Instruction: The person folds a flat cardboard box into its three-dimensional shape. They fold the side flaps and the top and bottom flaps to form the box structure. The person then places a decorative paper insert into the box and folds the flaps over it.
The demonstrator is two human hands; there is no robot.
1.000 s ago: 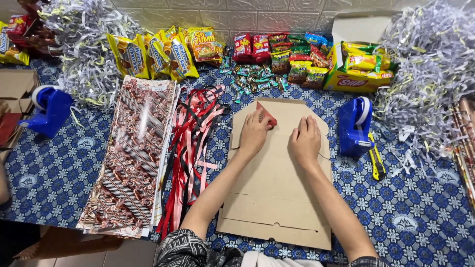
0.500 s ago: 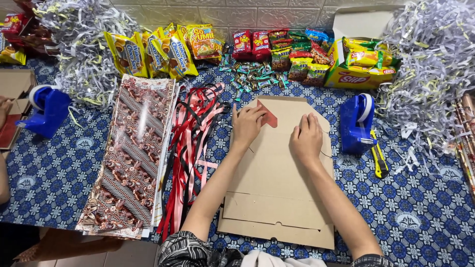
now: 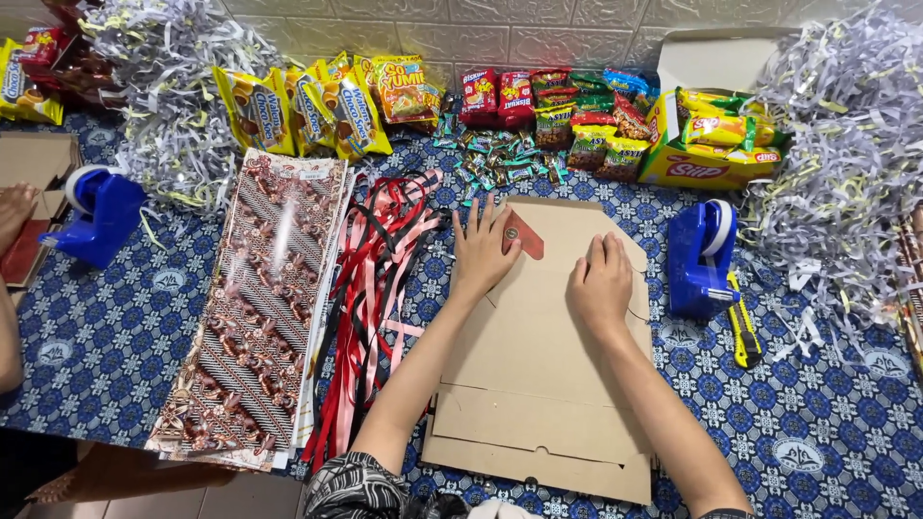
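A flat brown cardboard box blank [image 3: 538,384] lies on the blue patterned cloth in front of me. My left hand [image 3: 484,252] presses flat on its upper left part, fingers spread, next to a small red-brown piece [image 3: 524,234] lying on the cardboard. My right hand [image 3: 602,285] rests palm down on the upper right part of the cardboard, fingers together. Neither hand holds anything.
Red and pink ribbons [image 3: 370,308] and patterned wrapping sheets [image 3: 260,308] lie to the left. Blue tape dispensers [image 3: 700,258] [image 3: 96,211] stand on both sides, a yellow cutter [image 3: 742,332] at right. Snack packets [image 3: 538,106] line the back; shredded paper [image 3: 846,163] piles at both corners.
Both hands have slid slightly up the cardboard. My left hand's fingers have spread wider beside the red-brown piece.
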